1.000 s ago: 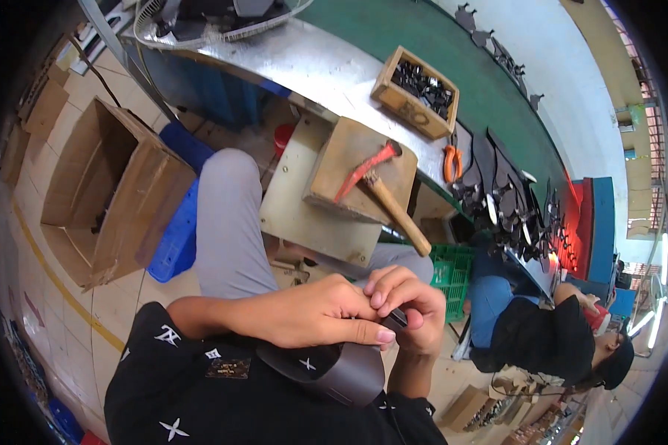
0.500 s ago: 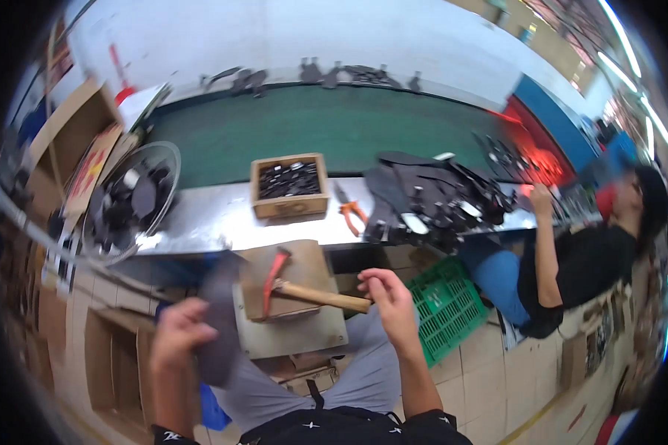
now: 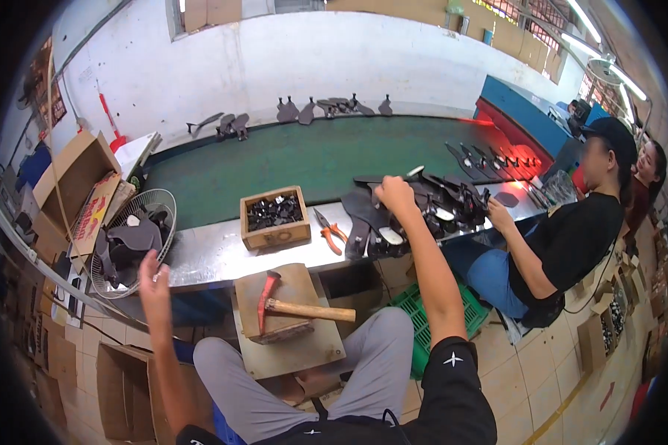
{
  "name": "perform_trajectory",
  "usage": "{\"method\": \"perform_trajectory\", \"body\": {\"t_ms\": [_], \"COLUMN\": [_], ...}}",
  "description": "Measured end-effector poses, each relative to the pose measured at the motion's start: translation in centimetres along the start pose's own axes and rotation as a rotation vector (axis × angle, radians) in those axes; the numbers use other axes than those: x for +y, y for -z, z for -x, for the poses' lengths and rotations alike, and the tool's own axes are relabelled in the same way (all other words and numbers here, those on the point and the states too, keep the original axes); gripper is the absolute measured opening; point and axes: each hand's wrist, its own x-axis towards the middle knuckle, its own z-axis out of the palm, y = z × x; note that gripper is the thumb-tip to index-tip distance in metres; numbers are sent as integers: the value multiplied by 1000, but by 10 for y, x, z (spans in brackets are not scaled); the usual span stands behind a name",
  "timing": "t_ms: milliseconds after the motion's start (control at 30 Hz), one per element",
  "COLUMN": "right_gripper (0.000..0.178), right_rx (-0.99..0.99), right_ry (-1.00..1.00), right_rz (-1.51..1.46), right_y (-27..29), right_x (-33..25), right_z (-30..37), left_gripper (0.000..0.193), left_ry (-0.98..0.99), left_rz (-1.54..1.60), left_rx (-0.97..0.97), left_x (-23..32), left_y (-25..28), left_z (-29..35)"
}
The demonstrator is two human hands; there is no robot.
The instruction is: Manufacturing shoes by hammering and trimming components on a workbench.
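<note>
The person wears a black top (image 3: 464, 400), a white four-pointed star (image 3: 453, 360) on its right sleeve (image 3: 446, 374) (a smaller white mark (image 3: 313, 432) sits in front), and grey trousers (image 3: 378, 343); left hand (image 3: 154, 285) and right hand (image 3: 395, 194) are bare.

own hands (image 3: 395, 194): 2 | hammer (image 3: 304, 308): 1 | pliers (image 3: 328, 229): 1 | wooden box (image 3: 277, 237): 1

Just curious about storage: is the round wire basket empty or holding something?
Holding something: dark flat pieces lie inside the wire basket, near the left hand.

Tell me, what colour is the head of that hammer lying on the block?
Mostly red; the hammer head shows best in the head camera view.
</note>
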Motion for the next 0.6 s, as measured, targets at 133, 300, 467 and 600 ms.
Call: {"method": "perform_trajectory", "body": {"t_ms": [133,300,467,600], "right_gripper": [13,24,50,74], "right_rx": [-28,-557,-299,-93], "right_ry": [-349,-144,704,376], "right_rz": [-1562,-1994,-1383,-477], "right_y": [82,179,175,77], "right_x": [-66,-232,-222,-197], "right_z": [-3,113,193,254], "left_gripper": [51,89,45,70], "left_ry": [-297,-493,-7,158], "left_rz": [-362,-230,281,437], "left_rx": [-63,-159,-177,-231], "left_x": [68,103,103,113], "left_y": [-47,-98,-77,-43], "left_z": [44,64,95,115]}}
